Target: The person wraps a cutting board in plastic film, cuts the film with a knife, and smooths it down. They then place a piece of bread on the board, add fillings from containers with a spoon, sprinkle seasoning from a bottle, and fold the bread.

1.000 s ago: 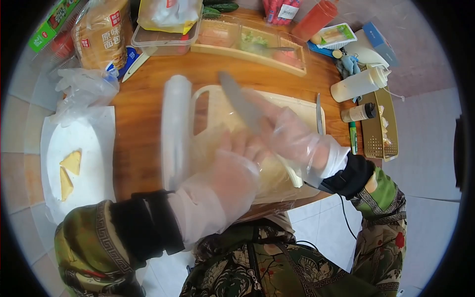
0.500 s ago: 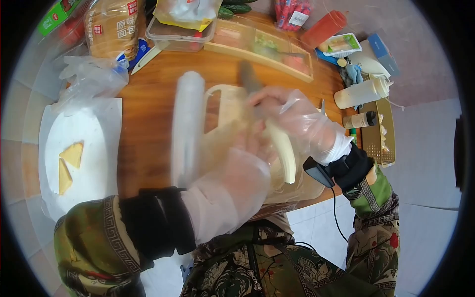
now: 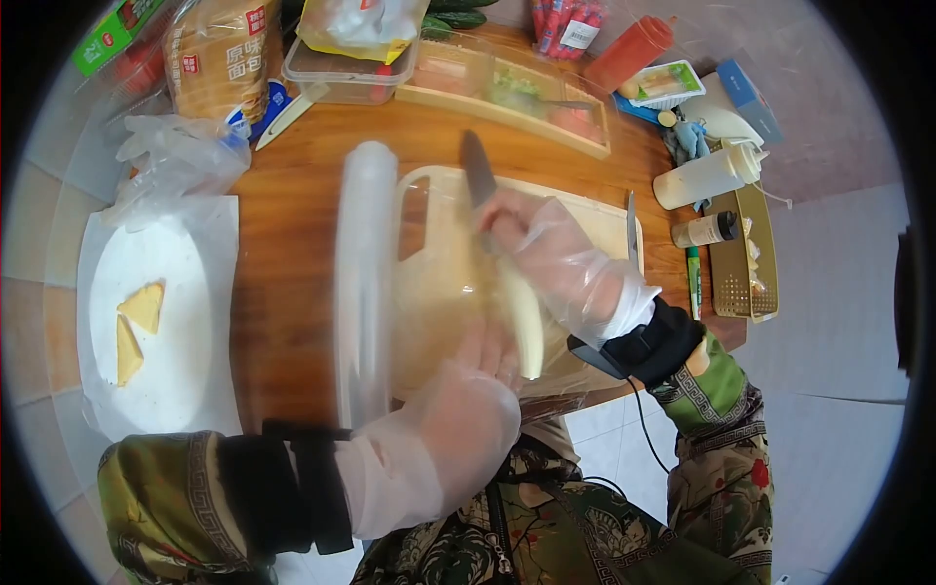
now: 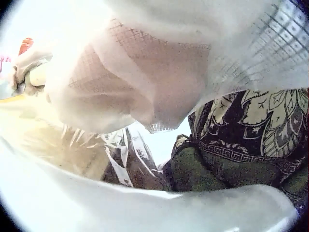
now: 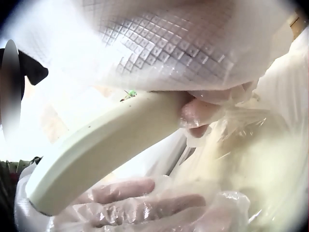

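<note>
My right hand [image 3: 556, 249], in a clear plastic glove, grips a knife [image 3: 476, 168] above the cutting board [image 3: 575, 200]. The dark blade points away from me, and its long cream handle [image 5: 104, 145] sticks out behind the fist. My gloved left hand [image 3: 468, 390] is at the board's near part, its fingers extended over the clear plastic film [image 3: 439, 302] that covers the board. In the right wrist view those left fingers [image 5: 145, 205] lie below the knife handle. The film roll [image 3: 366, 283] stands along the board's left side.
Two yellowish triangular pieces [image 3: 143, 307] lie on white paper [image 3: 185, 390] at the left. A second knife [image 3: 632, 229] lies at the board's right edge. Along the back are bagged bread [image 3: 219, 58] and a divided wooden tray [image 3: 487, 109]; squeeze bottles [image 3: 702, 177] stand right.
My left hand has drawn back toward my body over the film. The knife, earlier crossing above the left hand, is now farther from it, still in my right hand.
</note>
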Tool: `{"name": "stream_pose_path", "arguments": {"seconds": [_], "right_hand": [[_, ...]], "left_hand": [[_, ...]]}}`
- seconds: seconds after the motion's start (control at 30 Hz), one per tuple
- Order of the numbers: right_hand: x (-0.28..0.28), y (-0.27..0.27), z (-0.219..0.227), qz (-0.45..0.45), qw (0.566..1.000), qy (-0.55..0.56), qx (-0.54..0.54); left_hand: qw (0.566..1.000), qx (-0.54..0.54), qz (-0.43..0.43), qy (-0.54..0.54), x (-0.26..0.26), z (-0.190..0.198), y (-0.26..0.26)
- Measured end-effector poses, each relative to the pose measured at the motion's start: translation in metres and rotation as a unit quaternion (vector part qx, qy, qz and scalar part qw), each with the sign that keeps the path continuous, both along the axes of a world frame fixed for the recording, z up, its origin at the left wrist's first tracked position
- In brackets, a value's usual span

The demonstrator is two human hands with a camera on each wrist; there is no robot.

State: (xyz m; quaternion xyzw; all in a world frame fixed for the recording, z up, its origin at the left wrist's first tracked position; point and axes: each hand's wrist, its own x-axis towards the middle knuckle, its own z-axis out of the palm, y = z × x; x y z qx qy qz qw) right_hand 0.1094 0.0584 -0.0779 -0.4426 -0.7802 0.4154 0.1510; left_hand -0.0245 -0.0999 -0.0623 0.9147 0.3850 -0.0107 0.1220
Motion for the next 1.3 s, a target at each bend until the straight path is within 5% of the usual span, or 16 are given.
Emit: {"name": "stream_pose_path", "arguments": {"seconds": [0.23,0.33,0.47,0.53,0.6,0.7,0.77,0.83,0.87,0.93,1.03,1.13,1.23,1.3], "right_hand": [[-0.015,-0.015,0.004,-0.014,0.999,-0.042,-0.018],[-0.018,-0.015,0.001,-0.019,0.999,-0.035,0.003],[-0.019,-0.015,-0.004,0.008,0.994,-0.072,0.078],[-0.016,-0.014,-0.008,0.023,0.991,-0.077,0.109],[-0.009,-0.009,-0.018,0.153,0.944,-0.121,0.266],[-0.004,0.000,-0.040,0.238,0.892,-0.184,0.337],[-0.006,-0.002,-0.044,0.190,0.922,-0.158,0.297],[-0.013,-0.005,-0.033,0.141,0.947,-0.132,0.256],[-0.016,-0.005,-0.023,0.149,0.950,-0.158,0.225],[-0.018,-0.004,-0.019,0.157,0.951,-0.186,0.193],[-0.020,0.002,-0.023,0.153,0.958,-0.191,0.147],[-0.015,0.007,-0.011,0.160,0.976,-0.106,0.107],[-0.015,0.000,0.016,0.139,0.973,-0.174,0.065],[-0.008,-0.002,0.014,0.120,0.987,-0.100,0.036]], "left_hand": [[0.985,-0.111,-0.077,0.105,-0.002,0.010,-0.001],[0.999,-0.023,-0.019,-0.038,-0.005,-0.010,-0.012],[0.998,-0.059,-0.022,0.006,-0.004,-0.007,-0.006],[0.980,-0.092,-0.140,0.110,-0.008,0.002,0.005],[0.973,-0.101,-0.165,0.125,-0.006,0.000,0.007],[0.968,-0.115,-0.184,0.122,-0.004,-0.011,0.005],[0.971,-0.121,-0.177,0.103,0.006,-0.046,-0.011],[0.974,0.147,-0.057,0.165,0.026,-0.109,-0.042],[0.974,0.147,-0.057,0.164,0.019,-0.092,-0.037],[0.993,-0.108,-0.033,-0.030,0.000,-0.043,-0.022],[0.990,-0.023,0.086,-0.112,0.008,-0.046,-0.025],[0.998,0.059,0.013,-0.032,0.008,-0.050,-0.025],[0.998,0.036,0.041,-0.037,0.004,-0.025,-0.024],[0.999,0.007,0.017,-0.028,-0.003,-0.007,-0.027]]}}
